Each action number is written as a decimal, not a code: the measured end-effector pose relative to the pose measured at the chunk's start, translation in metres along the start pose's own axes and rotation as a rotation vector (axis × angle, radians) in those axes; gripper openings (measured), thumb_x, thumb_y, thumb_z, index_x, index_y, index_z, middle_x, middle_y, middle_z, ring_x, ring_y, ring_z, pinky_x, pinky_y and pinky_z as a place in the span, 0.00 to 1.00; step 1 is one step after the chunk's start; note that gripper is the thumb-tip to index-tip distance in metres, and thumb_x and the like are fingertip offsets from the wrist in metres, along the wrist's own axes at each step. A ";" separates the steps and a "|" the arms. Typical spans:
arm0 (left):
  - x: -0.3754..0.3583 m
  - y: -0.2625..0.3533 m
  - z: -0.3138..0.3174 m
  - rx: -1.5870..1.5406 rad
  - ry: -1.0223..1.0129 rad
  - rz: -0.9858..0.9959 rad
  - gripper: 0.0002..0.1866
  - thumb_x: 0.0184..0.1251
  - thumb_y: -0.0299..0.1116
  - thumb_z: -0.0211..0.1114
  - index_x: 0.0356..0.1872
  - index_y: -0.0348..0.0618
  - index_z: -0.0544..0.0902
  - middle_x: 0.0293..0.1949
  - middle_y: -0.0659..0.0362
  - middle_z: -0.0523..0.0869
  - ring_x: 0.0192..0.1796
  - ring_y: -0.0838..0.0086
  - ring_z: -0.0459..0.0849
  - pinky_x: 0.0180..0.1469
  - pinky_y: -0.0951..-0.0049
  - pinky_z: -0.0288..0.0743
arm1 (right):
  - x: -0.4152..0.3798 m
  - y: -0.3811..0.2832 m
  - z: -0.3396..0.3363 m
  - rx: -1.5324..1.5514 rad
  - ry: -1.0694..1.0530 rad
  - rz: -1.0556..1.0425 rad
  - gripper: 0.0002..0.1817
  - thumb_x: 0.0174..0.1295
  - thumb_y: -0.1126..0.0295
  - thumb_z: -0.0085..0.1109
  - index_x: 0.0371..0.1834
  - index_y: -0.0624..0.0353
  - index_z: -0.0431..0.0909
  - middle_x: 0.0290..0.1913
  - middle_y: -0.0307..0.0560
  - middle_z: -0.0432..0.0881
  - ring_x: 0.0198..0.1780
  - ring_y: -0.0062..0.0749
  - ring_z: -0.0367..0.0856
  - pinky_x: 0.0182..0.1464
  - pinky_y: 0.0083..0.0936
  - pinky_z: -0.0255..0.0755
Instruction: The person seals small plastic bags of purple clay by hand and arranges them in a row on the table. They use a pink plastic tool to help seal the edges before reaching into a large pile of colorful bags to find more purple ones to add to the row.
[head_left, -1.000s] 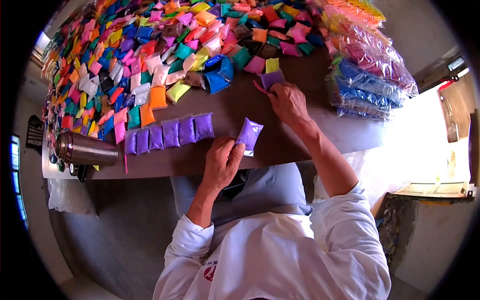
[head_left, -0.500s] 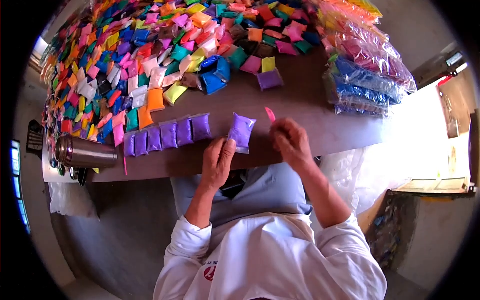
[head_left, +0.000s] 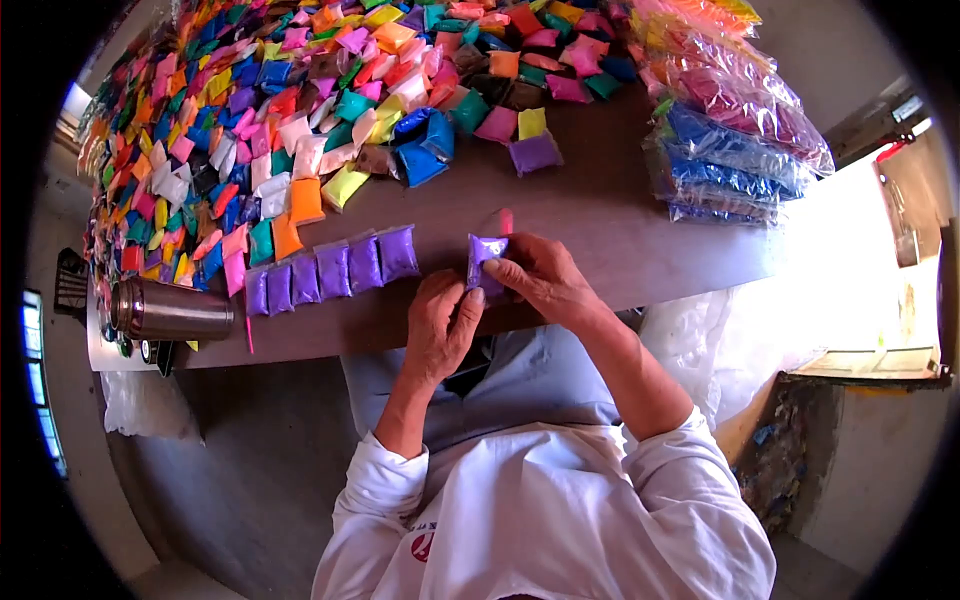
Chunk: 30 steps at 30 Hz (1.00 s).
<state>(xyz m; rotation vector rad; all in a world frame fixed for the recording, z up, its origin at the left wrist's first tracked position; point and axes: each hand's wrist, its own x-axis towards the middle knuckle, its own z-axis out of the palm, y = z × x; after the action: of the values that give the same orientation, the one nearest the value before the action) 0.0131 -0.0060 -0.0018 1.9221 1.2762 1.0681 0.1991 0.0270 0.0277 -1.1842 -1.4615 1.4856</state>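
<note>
A small purple clear-wrapped packet [head_left: 485, 262] is held between my two hands above the front of the table. My left hand [head_left: 443, 318] is closed on its lower left side. The thumb of my right hand [head_left: 545, 278] presses on the packet's face, with the fingers curled behind it. A slim pink tool [head_left: 506, 220] sticks up beyond my right fingers; its lower part is hidden. To the left lies a row of several similar purple packets [head_left: 333, 270], side by side.
A big heap of multicoloured packets [head_left: 300, 130] covers the table's back left. A metal flask [head_left: 180, 308] lies at the left front, near a thin pink stick [head_left: 250, 335]. Stacked bagged packets [head_left: 735, 165] stand at right. One loose purple packet [head_left: 536, 153] lies beyond my hands.
My right hand has moved left with the pink tool and come onto the purple packet, its thumb now on the packet's face. My left hand keeps its hold.
</note>
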 end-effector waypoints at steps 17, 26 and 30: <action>-0.003 -0.003 -0.004 -0.081 -0.003 -0.055 0.18 0.70 0.44 0.61 0.38 0.35 0.82 0.40 0.46 0.83 0.46 0.52 0.80 0.50 0.59 0.73 | 0.025 -0.012 -0.008 0.175 -0.262 0.019 0.21 0.62 0.62 0.68 0.50 0.68 0.79 0.39 0.39 0.83 0.38 0.20 0.77 0.44 0.21 0.72; -0.004 -0.003 -0.002 -0.158 0.056 -0.136 0.17 0.69 0.43 0.62 0.39 0.35 0.82 0.39 0.47 0.84 0.44 0.54 0.81 0.48 0.62 0.74 | -0.017 0.014 0.010 0.336 -0.052 0.011 0.17 0.65 0.65 0.66 0.48 0.68 0.80 0.35 0.35 0.81 0.38 0.16 0.77 0.39 0.16 0.74; 0.001 -0.001 -0.005 -0.095 -0.012 0.031 0.17 0.63 0.45 0.68 0.36 0.38 0.84 0.37 0.49 0.84 0.44 0.56 0.82 0.51 0.60 0.73 | -0.007 -0.005 -0.007 0.171 -0.194 0.000 0.13 0.61 0.69 0.67 0.44 0.67 0.81 0.33 0.32 0.79 0.34 0.15 0.74 0.36 0.17 0.71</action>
<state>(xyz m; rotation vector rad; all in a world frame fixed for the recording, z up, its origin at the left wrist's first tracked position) 0.0085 -0.0043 0.0002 1.8798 1.1718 1.1115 0.2069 0.0233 0.0338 -0.9589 -1.4261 1.7280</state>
